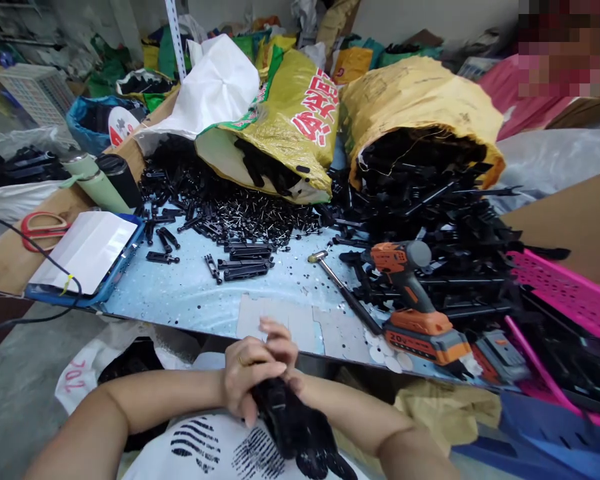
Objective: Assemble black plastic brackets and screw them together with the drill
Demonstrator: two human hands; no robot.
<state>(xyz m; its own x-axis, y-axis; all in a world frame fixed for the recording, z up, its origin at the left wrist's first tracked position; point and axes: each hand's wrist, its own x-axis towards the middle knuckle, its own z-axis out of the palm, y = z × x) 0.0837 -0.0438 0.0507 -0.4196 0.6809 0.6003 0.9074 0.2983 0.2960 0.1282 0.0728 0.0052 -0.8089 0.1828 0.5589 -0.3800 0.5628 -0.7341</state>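
Close to my body, over my lap, I have a bundle of black plastic parts [300,433]. My left hand [245,377], with a ring on one finger, is closed around the upper end of the bundle. Against it is my right hand [280,343], its fingers curled and overlapping the left ones. Part of its grip is hidden behind the left hand, and both are slightly blurred. Beyond the hands lies a grey cardboard piece [275,317] at the table's front edge.
On the blue tabletop [180,293] are a hammer [347,297], an orange cordless drill [410,300] and heaps of black parts [260,217]. A yellow-green sack [300,113] and a yellow sack [420,100] spill parts. Left are scissors [45,230]; right, a pink basket [570,293].
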